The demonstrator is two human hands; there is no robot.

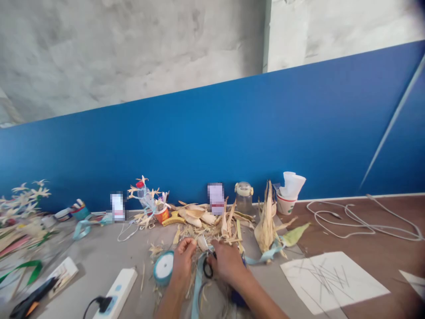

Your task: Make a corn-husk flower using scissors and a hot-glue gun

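Note:
Near the table's front, my left hand (184,258) is closed in a pinch beside a small pale piece of corn husk (202,242), which seems held at its fingertips. My right hand (229,260) is curled around black-handled scissors (208,268); one handle loop shows at its left side, and the blades are hard to make out. A light-blue ribbon (198,283) runs down between my forearms. Left of my left hand lies a ribbon spool (164,268) with a white centre. Dried corn husks (195,217) and shredded bits are heaped beyond both hands.
A white power strip (117,292) lies front left. Behind stand a red cup (162,215), a lidded jar (244,199) and a paper cup (286,204). At right are white paper with thin sticks (332,283) and a white cable (358,228). A blue partition (212,141) closes the back.

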